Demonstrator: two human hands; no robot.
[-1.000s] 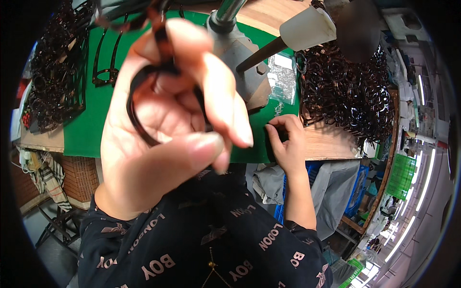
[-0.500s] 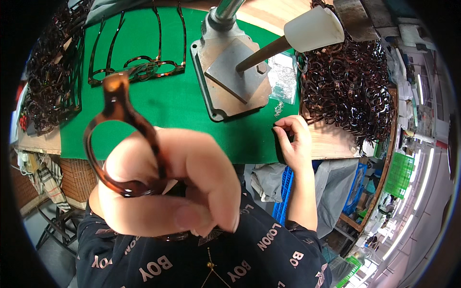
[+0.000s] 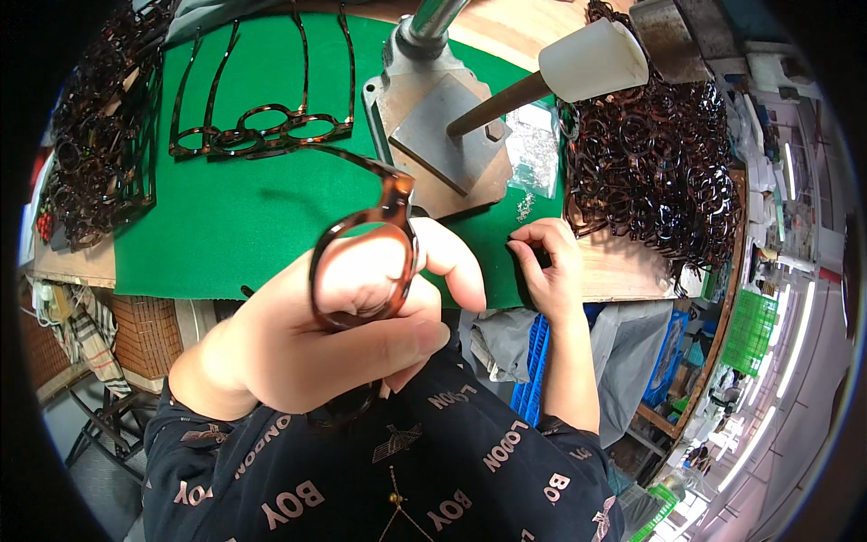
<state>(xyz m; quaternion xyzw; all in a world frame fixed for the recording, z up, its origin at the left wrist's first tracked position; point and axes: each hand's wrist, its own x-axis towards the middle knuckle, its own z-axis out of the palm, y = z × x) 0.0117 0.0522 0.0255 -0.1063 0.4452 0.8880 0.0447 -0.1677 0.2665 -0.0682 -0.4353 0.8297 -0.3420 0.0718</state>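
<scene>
Raised close in front of me, my left hand (image 3: 316, 357) is closed around a tortoiseshell glasses frame (image 3: 396, 203). One round rim stands up before the fingers, and a temple reaches away over the green mat; the lower rim is partly hidden by the hand. My right hand (image 3: 553, 266) rests at the mat's near right edge with thumb and forefinger brought together. A tiny dark spot shows at those fingertips, too small to name. Small clear bits (image 3: 525, 208) lie just beyond them, next to a transparent plastic bag (image 3: 535, 149).
Two more tortoiseshell frames (image 3: 244, 140) lie with temples spread on the green mat (image 3: 208, 244). A metal press base (image 3: 452, 135) with a white-capped handle (image 3: 591, 59) stands at the back centre. Heaped frames rise at right (image 3: 650, 172) and left (image 3: 99, 154).
My left hand has moved right and drawn back a little with the glasses frame, which has turned so that its temple shows. The right hand has stayed almost in place.
</scene>
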